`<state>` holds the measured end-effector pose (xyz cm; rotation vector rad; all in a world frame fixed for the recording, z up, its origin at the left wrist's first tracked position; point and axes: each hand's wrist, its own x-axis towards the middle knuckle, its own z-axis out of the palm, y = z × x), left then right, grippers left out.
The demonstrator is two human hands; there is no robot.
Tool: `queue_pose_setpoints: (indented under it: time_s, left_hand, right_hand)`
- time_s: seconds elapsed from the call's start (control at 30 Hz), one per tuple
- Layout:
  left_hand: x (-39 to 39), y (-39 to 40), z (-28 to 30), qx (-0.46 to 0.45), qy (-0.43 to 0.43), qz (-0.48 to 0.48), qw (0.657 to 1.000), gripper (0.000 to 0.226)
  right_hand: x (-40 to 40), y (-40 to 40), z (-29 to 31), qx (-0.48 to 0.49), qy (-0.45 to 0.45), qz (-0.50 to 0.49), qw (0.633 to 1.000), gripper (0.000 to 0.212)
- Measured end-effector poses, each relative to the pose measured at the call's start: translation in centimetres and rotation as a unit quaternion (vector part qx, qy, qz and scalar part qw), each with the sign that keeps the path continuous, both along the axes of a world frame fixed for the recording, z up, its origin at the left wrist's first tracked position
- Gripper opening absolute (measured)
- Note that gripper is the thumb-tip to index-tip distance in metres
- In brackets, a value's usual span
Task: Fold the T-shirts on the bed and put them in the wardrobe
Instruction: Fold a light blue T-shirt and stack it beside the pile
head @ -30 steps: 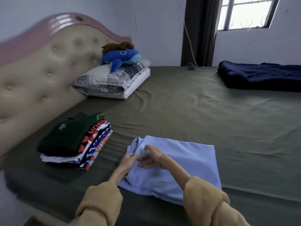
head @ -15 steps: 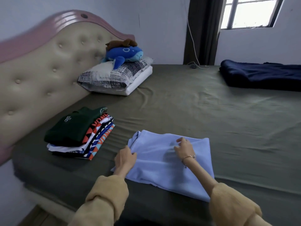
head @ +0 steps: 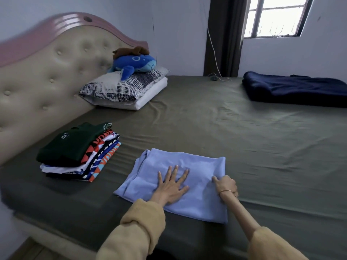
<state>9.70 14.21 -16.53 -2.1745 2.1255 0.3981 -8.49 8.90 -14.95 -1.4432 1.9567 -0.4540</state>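
Light-blue T-shirt [head: 197, 166] lying crosswise, collar leftward

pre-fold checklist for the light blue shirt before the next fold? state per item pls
1. Left hand flat on the light blue T-shirt, fingers spread: ok.
2. Right hand pinching the shirt near its right edge: ok.
3. Shirt lying fully on the bed: ok.
4. Shirt smooth: not ok, creases near the left side.
5. Folded stack apart from the shirt: ok.
6. Wardrobe free to receive: cannot tell, not in view.
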Motion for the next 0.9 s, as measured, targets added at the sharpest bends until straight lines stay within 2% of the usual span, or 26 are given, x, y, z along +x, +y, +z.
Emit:
queue_pose_setpoints:
  time_s: [0.17,0.33,0.37,0.43,0.5,0.53,0.6,0.67,0.73,0.77,0.83,0.9]
  left_hand:
    - [-1.0,-0.3,0.3,0.011,-0.024,-0.010,1.000,0.061]
    - [-4.3,-0.5,0.3,-0.015,-0.062,-0.082,0.995,0.061]
    - [-5.1,-0.5,0.3,-0.024,-0.069,-0.111,0.991,0.067]
    - [-7.5,-0.5,-0.1,-0.038,-0.083,-0.182,0.979,0.095]
    - [-9.9,-0.6,0.1,-0.042,-0.092,-0.219,0.970,0.106]
    - [-10.8,-0.6,0.2,-0.038,-0.088,-0.218,0.971,0.101]
    - [-11.7,-0.8,0.7,-0.014,-0.064,-0.197,0.978,0.074]
    - [-11.3,-1.1,1.1,-0.016,-0.029,-0.177,0.984,0.072]
    - [-10.5,-1.3,1.7,-0.055,-0.038,-0.174,0.982,0.076]
    - [-10.2,-1.4,2.0,-0.069,-0.040,-0.171,0.982,0.069]
    - [-9.4,-1.7,2.1,-0.065,0.018,-0.141,0.988,0.045]
    - [-8.6,-2.0,1.9,-0.053,0.114,-0.101,0.987,0.036]
  right_hand:
    - [-1.9,-0.7,0.7,-0.032,0.006,0.017,0.999,0.037]
    - [-7.3,-1.4,1.1,-0.049,0.018,-0.015,0.999,0.036]
    - [-8.7,-1.6,1.1,-0.047,0.024,-0.024,0.998,0.037]
    - [-11.6,-1.5,0.8,-0.037,0.029,-0.043,0.998,0.040]
    - [-13.7,-1.1,0.4,-0.031,0.026,-0.059,0.997,0.041]
    - [-14.4,-0.9,0.3,-0.029,0.022,-0.066,0.997,0.041]
    - [-15.2,-0.7,0.5,-0.029,0.007,-0.079,0.996,0.042]
    - [-15.3,-0.8,0.9,-0.028,-0.019,-0.086,0.996,0.044]
    - [-15.1,-1.2,1.6,-0.031,-0.048,-0.089,0.994,0.046]
    - [-15.0,-1.5,2.0,-0.037,-0.061,-0.087,0.994,0.046]
    - [-14.2,-2.0,2.9,-0.050,-0.085,-0.072,0.993,0.045]
    - [-12.9,-2.4,4.0,-0.058,-0.106,-0.052,0.991,0.045]
